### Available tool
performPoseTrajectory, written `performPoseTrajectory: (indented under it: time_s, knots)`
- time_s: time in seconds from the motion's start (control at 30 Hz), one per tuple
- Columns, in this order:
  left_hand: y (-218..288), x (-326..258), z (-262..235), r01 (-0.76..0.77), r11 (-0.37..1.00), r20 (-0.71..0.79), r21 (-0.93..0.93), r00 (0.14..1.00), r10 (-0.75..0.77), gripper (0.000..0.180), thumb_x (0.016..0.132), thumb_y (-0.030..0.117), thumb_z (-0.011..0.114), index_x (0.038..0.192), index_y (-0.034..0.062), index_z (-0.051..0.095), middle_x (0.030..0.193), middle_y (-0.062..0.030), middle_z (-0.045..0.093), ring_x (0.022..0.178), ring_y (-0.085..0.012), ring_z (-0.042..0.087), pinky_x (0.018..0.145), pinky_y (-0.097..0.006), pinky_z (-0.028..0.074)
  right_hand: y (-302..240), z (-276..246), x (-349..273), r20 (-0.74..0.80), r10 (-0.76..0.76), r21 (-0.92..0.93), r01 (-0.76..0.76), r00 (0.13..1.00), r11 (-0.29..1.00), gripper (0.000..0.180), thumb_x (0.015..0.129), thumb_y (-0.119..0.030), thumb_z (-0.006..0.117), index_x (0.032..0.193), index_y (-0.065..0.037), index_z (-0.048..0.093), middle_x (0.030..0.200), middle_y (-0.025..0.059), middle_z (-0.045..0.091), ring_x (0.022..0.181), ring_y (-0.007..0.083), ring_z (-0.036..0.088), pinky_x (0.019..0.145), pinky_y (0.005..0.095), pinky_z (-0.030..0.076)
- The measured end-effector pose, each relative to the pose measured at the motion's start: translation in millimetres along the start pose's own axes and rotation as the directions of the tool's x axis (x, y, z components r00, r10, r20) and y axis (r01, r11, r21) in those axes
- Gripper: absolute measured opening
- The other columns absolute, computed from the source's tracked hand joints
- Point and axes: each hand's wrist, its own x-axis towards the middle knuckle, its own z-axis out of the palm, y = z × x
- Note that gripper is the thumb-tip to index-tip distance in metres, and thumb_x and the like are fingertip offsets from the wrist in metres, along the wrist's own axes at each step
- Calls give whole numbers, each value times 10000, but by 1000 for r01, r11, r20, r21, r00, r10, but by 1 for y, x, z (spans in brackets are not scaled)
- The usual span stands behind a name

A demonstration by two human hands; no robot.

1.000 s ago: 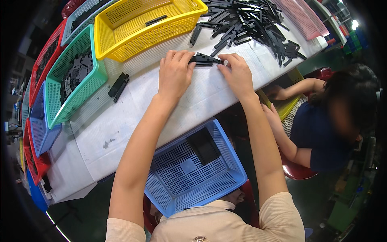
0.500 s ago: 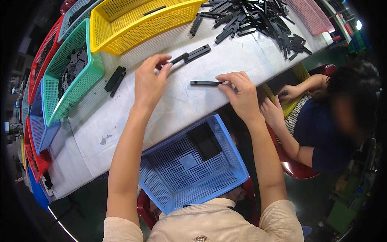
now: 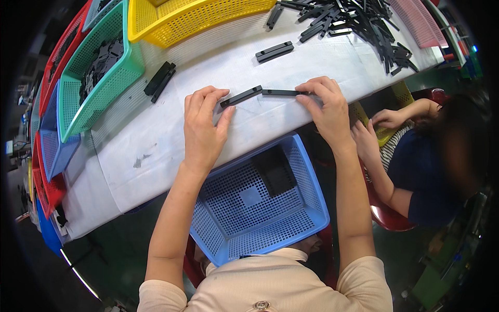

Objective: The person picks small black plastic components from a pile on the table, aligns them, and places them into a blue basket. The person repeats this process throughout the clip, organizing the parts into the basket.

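Note:
Above the table's near part, my left hand (image 3: 206,127) pinches one end of a black bar (image 3: 242,96) with a small round hole near its far end. My right hand (image 3: 326,108) is closed on a second, thinner-looking black bar (image 3: 278,92). The inner ends of the two bars meet or nearly meet, forming a shallow angle; I cannot tell whether they are joined. Beyond them, more black bars (image 3: 274,51) lie side by side on the white table covering (image 3: 202,67). Another small black group (image 3: 159,81) rests left of my left hand.
A blue basket (image 3: 312,210) with a dark block of parts (image 3: 275,171) sits at my lap. Green (image 3: 136,62), yellow (image 3: 202,23) and red baskets line the left and far side. A pile of black bars (image 3: 358,23) lies far right. A co-worker (image 3: 416,156) sits at the right.
My left hand has drawn one bar away from the pair on the table and brought it to the right-hand bar, end to end. The view has shifted slightly.

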Motion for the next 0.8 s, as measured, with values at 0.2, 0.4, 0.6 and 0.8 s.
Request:
performPoseTrajectory:
  time_s: [0.2,0.4,0.6,0.8]
  knots:
    - [-6,1,4,-62,998,76,-14,995,63,184,796,51,720,979,46,695,1024,-68,623,982,-227,553,821,-325,480,-5,5,16,-40,128,54,-126,991,991,141,792,-105,718,929,-70,717,899,65,643,850,237,611,763,345,492]
    - [-4,-1,8,-80,996,22,-30,997,80,152,781,51,732,930,47,701,940,-53,643,911,-220,564,790,-322,478,-19,23,16,-10,-141,-15,141,990,990,229,784,-116,722,1012,-91,715,986,70,640,965,257,581,807,362,474]
    - [-2,-4,5,-96,995,31,1,995,96,155,763,68,750,913,64,712,891,-40,656,878,-209,575,775,-316,473,-47,32,-30,-26,-259,-369,231,966,900,380,816,-193,710,1184,-116,661,1313,89,530,1232,312,453,1007,487,362]
    - [-7,-3,7,-93,994,18,-65,995,94,153,757,92,755,905,82,715,869,-22,652,853,-201,570,773,-323,452,-58,54,-44,83,-195,-427,212,977,879,483,838,-303,688,1292,-166,599,1446,82,438,1376,328,335,1124,622,151]
